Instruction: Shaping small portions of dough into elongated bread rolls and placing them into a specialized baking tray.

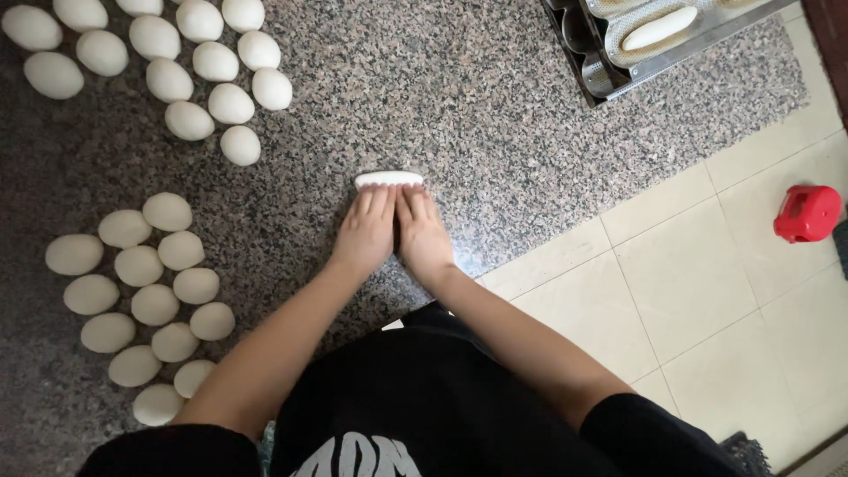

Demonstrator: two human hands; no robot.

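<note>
On granite counter (495, 115), small white dough roll (389, 178), smooth, oblong, under fingers (378, 200)

Two hands (393, 234) on one dough roll (389, 178); about thirty dough balls (230, 103); one tray (609, 84); one red object (807, 213).

I'm seeing a speckled granite counter (495, 106) carrying two clusters of dough balls (203, 62), one rolled dough piece (389, 178), and a metal baking tray (618, 84).
</note>
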